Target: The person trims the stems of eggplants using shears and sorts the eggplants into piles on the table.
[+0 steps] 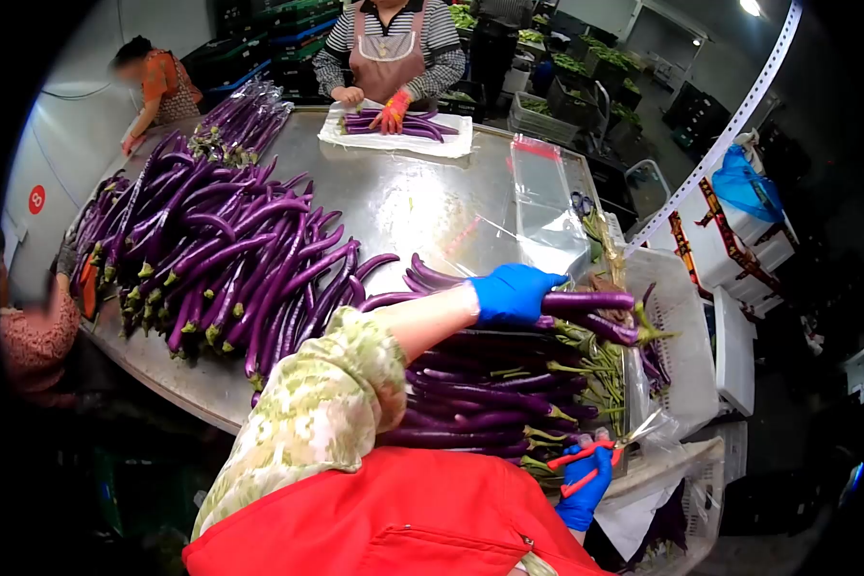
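Note:
My left hand, in a blue glove, is closed around long purple eggplants whose green stems point right. Lower right, my right hand, also blue-gloved, grips red-handled scissors, their blades apart and pointing up and right. Between the two hands lies a row of eggplants with stems to the right, beside cut green stems. A large heap of eggplants covers the left part of the metal table.
Across the table a co-worker's gloved hand rests on eggplants on a white cloth. Two more people are at the left. Clear plastic bags lie at the right; white crates stand beyond the right edge.

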Demonstrator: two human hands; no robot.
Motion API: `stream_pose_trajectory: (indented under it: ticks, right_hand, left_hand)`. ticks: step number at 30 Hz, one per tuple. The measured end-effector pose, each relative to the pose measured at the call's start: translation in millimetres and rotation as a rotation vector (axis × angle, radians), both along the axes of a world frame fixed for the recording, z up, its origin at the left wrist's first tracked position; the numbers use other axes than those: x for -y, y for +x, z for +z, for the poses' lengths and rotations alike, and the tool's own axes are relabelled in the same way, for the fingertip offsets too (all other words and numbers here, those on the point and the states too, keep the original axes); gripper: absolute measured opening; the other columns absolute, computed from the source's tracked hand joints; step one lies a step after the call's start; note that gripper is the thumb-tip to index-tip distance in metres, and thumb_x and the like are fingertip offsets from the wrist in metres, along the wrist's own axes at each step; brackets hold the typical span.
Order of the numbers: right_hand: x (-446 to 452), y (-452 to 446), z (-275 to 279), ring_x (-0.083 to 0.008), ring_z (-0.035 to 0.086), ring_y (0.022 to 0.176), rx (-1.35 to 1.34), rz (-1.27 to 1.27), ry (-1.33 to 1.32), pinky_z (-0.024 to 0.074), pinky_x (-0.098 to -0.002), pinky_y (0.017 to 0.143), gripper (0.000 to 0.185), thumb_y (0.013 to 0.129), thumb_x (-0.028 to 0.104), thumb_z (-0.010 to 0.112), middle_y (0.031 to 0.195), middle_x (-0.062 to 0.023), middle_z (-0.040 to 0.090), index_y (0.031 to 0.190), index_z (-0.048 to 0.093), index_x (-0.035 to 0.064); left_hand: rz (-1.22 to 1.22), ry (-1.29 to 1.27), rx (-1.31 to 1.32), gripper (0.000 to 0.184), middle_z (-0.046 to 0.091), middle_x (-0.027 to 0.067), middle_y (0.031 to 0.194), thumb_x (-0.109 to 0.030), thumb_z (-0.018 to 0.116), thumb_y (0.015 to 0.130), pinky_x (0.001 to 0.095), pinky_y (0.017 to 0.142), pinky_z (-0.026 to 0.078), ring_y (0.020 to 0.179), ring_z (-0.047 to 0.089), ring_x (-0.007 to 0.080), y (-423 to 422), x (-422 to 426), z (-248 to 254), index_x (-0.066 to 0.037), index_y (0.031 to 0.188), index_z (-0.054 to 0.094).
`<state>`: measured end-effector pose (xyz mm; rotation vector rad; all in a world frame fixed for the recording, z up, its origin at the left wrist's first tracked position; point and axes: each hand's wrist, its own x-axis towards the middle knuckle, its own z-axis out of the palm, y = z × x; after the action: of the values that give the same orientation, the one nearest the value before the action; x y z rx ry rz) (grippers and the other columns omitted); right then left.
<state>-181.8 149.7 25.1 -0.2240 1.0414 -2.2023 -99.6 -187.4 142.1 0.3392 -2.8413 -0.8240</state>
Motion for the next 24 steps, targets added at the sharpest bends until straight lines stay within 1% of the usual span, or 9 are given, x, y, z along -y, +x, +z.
stream_pose_trajectory:
  ticks: [3,7,9,10,11,13,18,21,24]
  right_hand:
    - [-5.5,18.1,19.5,-0.0212,0.055,0.08,-0.121,-0.086,-0.025,0.0475,-0.0339,0.073,0.036,0.086,0.019,0.058,0.096,-0.0117,0.056,0.118,0.044,0.0088]
    - [15.2,45.4,54.3,-0.0223,0.056,0.079,-0.156,-0.142,-0.044,0.0474,-0.0351,0.075,0.05,0.087,0.023,0.057,0.112,-0.0173,0.057,0.131,0.04,0.008]
    - [22.8,45.6,53.2,-0.0265,0.057,0.086,-0.223,-0.038,-0.151,0.0469,-0.0388,0.08,0.049,0.089,0.028,0.053,0.122,-0.0196,0.053,0.132,0.041,0.0076]
    - [22.2,39.1,42.2,-0.0281,0.057,0.091,-0.236,0.029,-0.188,0.0465,-0.0405,0.082,0.049,0.09,0.029,0.052,0.124,-0.0199,0.051,0.133,0.041,0.0075]
    - [19.8,35.1,33.6,-0.0297,0.057,0.095,-0.245,0.097,-0.227,0.0461,-0.0422,0.084,0.05,0.09,0.03,0.051,0.126,-0.0201,0.05,0.133,0.041,0.0074]
    - [52.6,69.4,79.6,-0.0308,0.052,0.113,-0.14,-0.033,-0.127,0.0402,-0.0451,0.098,0.056,0.089,0.038,0.05,0.126,-0.0167,0.051,0.135,0.041,0.0082]
    - [50.0,51.5,60.3,-0.0258,0.054,0.112,0.032,0.178,-0.071,0.0412,-0.0417,0.098,0.041,0.089,0.028,0.054,0.123,-0.0084,0.056,0.125,0.051,0.0078]
    - [52.1,37.2,37.2,-0.0191,0.058,0.104,0.046,0.168,0.04,0.0443,-0.0344,0.094,0.035,0.088,0.022,0.056,0.115,-0.0054,0.06,0.12,0.055,0.007]
    - [57.7,32.9,46.3,-0.0198,0.058,0.106,0.088,0.254,-0.022,0.044,-0.0344,0.095,0.036,0.089,0.02,0.054,0.116,-0.0069,0.06,0.123,0.053,0.0055]
  left_hand:
    - [0.008,0.084,-0.2,0.063,0.059,0.0251,0.11,-0.034,0.065,0.08,0.0443,0.085,0.046,0.1,0.057,0.0423,38.2,-2.9,15.1,-0.011,0.134,0.044]
    - [-0.22,0.613,-0.189,0.061,0.064,0.0125,0.102,-0.015,0.064,0.074,0.0339,0.08,0.048,0.089,0.061,0.0201,93.1,-28.5,36.5,-0.009,0.132,0.046]
    - [-0.293,0.814,-0.03,0.064,0.062,0.0065,0.1,-0.011,0.062,0.07,0.0301,0.077,0.047,0.086,0.054,0.0124,116.8,-48.1,42.1,-0.007,0.132,0.046]
    - [-0.336,1.036,-0.025,0.065,0.062,0.0078,0.102,-0.011,0.064,0.069,0.0308,0.08,0.046,0.088,0.054,0.0136,124.5,-58.6,34.1,-0.006,0.132,0.046]
    - [-0.368,0.869,0.112,0.066,0.061,0.0078,0.106,-0.009,0.065,0.069,0.0311,0.085,0.045,0.093,0.054,0.0139,125.3,-62.2,20.3,-0.007,0.132,0.046]
    - [-0.34,0.902,0.159,0.066,0.06,0.0074,0.111,-0.009,0.066,0.068,0.0306,0.091,0.042,0.099,0.053,0.0141,135.1,-80.5,5.9,-0.007,0.132,0.047]
    - [-0.19,1.353,0.164,0.068,0.056,0.0074,0.119,-0.011,0.068,0.072,0.0331,0.093,0.043,0.104,0.053,0.0164,147.9,-115.1,-29.1,-0.006,0.135,0.041]
    - [-0.249,1.3,0.019,0.09,0.038,0.0112,0.142,-0.019,0.073,0.077,0.0349,0.107,0.028,0.128,0.037,0.0196,142.8,-134.7,-43.2,-0.01,0.148,0.018]
    - [-0.224,1.43,-0.04,0.094,0.03,0.0105,0.147,-0.024,0.072,0.078,0.035,0.112,0.019,0.135,0.027,0.0198,136.3,-145.8,-44.4,-0.01,0.149,0.012]
